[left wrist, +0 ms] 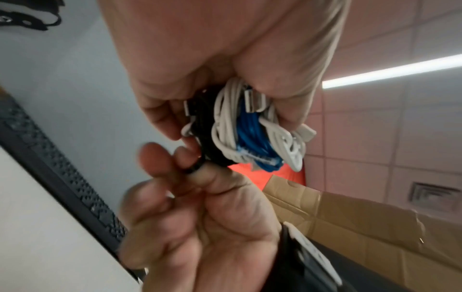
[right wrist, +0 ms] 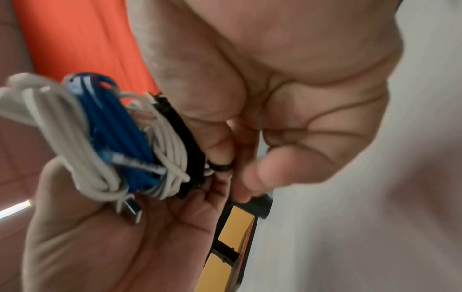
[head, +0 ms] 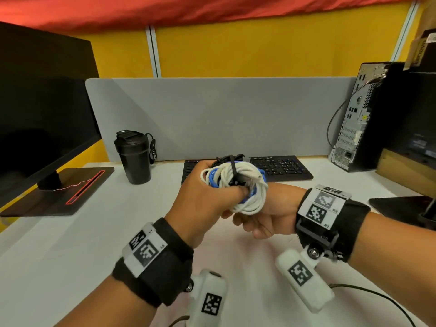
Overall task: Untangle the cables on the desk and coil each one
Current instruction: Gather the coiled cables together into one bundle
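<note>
Tangled bundle of white, blue and black cables (head: 236,182), held above the white surface (head: 70,244) before a black keyboard (head: 280,166): left hand (head: 200,204) curled around it, right hand (head: 264,215) pinching a black strand beneath.

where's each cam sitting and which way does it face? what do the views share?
Head: worn on the head, looks forward and down over the desk; both forearms show, left hand gripping the cable bundle.
Left wrist: looks along the left hand, up toward the ceiling; right hand shows below.
Right wrist: looks along the right hand; left palm shows.
Shared: the cable bundle and both hands.
</note>
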Action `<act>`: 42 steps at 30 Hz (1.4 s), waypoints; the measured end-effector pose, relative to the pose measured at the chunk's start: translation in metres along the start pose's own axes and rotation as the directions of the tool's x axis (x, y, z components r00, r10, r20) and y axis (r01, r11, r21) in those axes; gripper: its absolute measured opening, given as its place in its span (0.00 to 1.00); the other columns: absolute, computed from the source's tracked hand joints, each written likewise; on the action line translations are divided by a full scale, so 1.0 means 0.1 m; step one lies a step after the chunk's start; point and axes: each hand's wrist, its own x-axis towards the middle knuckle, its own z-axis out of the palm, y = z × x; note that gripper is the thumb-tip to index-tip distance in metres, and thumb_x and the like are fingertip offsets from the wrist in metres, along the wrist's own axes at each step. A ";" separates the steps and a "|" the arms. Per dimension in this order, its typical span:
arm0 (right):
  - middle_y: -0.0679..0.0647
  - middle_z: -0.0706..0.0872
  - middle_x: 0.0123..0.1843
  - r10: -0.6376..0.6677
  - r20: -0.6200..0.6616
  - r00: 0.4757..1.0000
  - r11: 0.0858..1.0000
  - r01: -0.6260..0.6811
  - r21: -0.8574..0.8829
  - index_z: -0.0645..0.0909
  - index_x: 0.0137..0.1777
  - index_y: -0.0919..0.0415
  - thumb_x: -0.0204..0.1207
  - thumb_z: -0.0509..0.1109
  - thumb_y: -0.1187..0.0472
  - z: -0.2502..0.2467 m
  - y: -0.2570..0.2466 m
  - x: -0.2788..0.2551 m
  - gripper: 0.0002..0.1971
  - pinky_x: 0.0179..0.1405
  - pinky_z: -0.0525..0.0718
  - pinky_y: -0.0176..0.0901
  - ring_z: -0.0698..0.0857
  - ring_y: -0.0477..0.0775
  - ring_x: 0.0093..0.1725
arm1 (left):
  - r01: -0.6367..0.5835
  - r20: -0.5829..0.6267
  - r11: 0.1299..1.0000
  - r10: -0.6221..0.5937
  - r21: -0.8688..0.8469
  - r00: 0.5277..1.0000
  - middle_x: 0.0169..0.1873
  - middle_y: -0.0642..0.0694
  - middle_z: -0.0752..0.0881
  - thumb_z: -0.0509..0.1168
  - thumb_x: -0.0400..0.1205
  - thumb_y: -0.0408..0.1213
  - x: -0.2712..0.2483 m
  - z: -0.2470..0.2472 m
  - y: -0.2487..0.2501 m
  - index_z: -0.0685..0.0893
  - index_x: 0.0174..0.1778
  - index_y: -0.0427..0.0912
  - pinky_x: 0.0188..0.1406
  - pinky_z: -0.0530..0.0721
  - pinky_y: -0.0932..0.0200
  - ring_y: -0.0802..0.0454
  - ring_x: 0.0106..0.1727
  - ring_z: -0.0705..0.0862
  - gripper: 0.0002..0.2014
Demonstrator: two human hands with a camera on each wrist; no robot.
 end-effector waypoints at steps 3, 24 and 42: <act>0.58 0.84 0.53 -0.088 -0.177 0.980 0.993 0.073 -0.088 0.86 0.56 0.57 0.80 0.70 0.65 -0.04 0.07 0.10 0.08 0.47 0.90 0.53 0.82 0.52 0.43 | 0.179 0.007 0.982 -0.178 -0.053 0.984 0.46 0.39 0.92 0.68 0.72 0.33 0.10 -0.06 -0.09 0.92 0.51 0.44 0.41 0.86 0.53 0.47 0.44 0.89 0.13; 0.67 0.88 0.57 0.006 -0.403 0.915 0.938 0.135 0.320 0.82 0.63 0.64 0.83 0.69 0.52 -0.18 0.14 0.53 0.16 0.50 0.89 0.59 0.88 0.64 0.50 | 0.760 -0.224 0.642 -0.729 0.103 0.646 0.44 0.42 0.85 0.58 0.83 0.57 0.55 -0.08 -0.54 0.84 0.53 0.46 0.39 0.82 0.54 0.44 0.43 0.81 0.19; 0.63 0.88 0.56 0.024 -0.456 0.890 0.975 0.080 0.208 0.82 0.59 0.52 0.75 0.62 0.29 -0.29 0.15 0.59 0.29 0.56 0.85 0.65 0.87 0.64 0.54 | 0.817 -0.265 0.567 -0.776 0.103 0.572 0.52 0.31 0.87 0.60 0.81 0.60 0.50 -0.26 -0.53 0.80 0.59 0.34 0.58 0.87 0.44 0.38 0.47 0.87 0.28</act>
